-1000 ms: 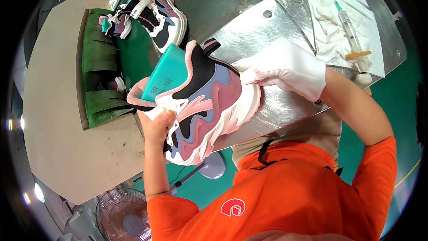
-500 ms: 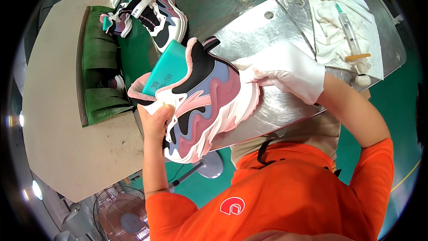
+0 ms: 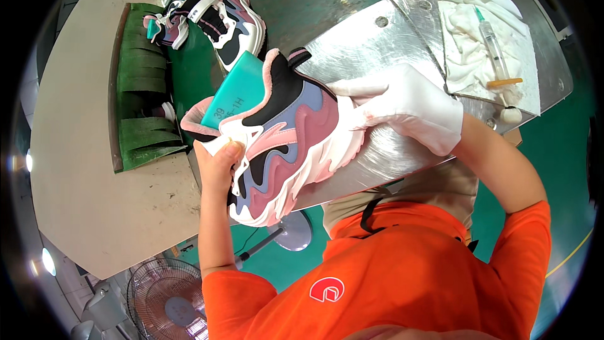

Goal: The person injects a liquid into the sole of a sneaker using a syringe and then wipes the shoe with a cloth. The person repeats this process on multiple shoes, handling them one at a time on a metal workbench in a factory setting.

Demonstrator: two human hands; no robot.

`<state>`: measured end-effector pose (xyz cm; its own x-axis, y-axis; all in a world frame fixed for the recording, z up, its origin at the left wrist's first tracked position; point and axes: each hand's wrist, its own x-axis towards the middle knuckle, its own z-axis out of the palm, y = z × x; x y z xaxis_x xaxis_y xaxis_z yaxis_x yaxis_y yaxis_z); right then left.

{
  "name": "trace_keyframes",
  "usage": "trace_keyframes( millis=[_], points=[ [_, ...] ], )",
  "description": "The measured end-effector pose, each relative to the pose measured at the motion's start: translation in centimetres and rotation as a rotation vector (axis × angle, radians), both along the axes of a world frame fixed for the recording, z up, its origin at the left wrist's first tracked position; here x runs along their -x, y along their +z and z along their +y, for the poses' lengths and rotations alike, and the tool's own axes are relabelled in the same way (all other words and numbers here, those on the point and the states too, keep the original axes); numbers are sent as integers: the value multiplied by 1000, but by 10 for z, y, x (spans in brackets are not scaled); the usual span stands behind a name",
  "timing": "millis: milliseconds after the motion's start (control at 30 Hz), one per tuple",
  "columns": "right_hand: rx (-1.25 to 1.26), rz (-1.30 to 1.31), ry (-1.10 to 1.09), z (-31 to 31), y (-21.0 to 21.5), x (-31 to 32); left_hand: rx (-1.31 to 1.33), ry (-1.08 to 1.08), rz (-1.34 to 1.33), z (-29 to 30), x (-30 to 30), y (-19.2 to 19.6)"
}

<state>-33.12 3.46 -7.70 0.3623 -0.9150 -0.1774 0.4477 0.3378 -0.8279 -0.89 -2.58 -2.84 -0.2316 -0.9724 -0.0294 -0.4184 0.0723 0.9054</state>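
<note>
— Gripping what? 
— Left hand pinches the sneaker at its laces; gloved right hand clasps its heel.
— Where is it?
— Above the steel table, syringe at two o'clock.

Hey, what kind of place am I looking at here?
Likely a shoe factory line: a sneaker on a teal last, more sneakers on a green belt, and a metal bench.

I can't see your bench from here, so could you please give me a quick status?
Left hand bare, gripping sneaker at laces. Right hand gloved, pressed on its heel. Sneaker held over metal plate. Nothing blocking.
</note>
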Motion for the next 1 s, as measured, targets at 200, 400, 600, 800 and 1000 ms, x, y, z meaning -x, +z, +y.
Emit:
trace_keyframes(
  millis=[200,400,600,800,1000],
  points=[
    [-8,45,44,-1,8,2,7,49,76,7,19,5],
    [111,122,-13,-3,-3,0,49,26,98,4,22,5],
    [13,76,25,-6,-9,6,46,1,85,3,21,6],
    [-9,217,62,-7,5,11,92,43,31,6,35,2],
    [-10,65,48,-6,3,6,-38,25,29,1,14,6]
  ],
)
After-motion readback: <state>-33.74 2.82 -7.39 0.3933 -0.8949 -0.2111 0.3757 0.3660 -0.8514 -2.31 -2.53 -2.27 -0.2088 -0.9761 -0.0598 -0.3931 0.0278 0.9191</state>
